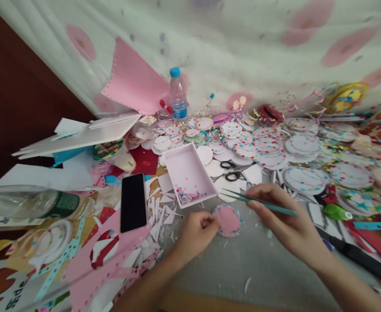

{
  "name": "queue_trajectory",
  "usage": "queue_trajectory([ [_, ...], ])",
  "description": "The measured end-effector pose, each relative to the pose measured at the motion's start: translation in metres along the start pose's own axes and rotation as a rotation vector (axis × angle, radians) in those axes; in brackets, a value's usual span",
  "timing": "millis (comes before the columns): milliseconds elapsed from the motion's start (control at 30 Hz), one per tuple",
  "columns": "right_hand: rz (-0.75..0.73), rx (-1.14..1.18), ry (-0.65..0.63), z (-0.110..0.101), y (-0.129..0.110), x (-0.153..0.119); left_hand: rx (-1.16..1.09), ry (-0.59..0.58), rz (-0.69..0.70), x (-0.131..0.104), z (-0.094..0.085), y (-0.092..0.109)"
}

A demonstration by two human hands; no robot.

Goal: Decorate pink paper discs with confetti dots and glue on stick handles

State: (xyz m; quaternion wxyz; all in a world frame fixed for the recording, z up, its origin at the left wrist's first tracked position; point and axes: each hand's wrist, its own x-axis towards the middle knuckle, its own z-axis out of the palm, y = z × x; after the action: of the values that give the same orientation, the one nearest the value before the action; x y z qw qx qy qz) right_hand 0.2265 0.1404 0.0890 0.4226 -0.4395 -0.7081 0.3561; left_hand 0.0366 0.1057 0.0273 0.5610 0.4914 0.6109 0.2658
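My right hand [279,216] is closed around a pair of green tweezers [268,207], whose thin tips point left, above a white paper piece near the box. Whether anything sits between the tips is too small to tell. My left hand [198,229] pinches the left edge of a pink paper disc [228,221], which has small blue and red dots around its rim. The disc lies low over the grey mat [242,273]. Just behind my left hand stands a shallow white box [185,162] with pink, red and blue confetti [187,194] gathered at its near end.
Black-handled scissors [232,170] lie behind the tweezers. Many dotted paper discs [268,149] are piled across the back. A phone [133,203] and paper scraps [158,212] lie left; a water bottle [178,97] stands behind. A green-capped tube [338,212] is at right.
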Motion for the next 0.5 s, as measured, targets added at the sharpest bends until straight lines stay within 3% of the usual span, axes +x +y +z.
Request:
queue_trajectory([
  [167,-0.165,-0.087,-0.266,0.015,0.008,0.049,0.048,-0.008,0.023,-0.003,0.001,-0.001],
  [300,-0.225,-0.220,-0.252,0.035,0.022,0.062,0.086,0.027,0.004,-0.003,-0.001,0.001],
  [500,-0.265,-0.397,-0.285,0.051,0.028,0.058,0.089,0.036,-0.013,-0.004,-0.001,0.004],
])
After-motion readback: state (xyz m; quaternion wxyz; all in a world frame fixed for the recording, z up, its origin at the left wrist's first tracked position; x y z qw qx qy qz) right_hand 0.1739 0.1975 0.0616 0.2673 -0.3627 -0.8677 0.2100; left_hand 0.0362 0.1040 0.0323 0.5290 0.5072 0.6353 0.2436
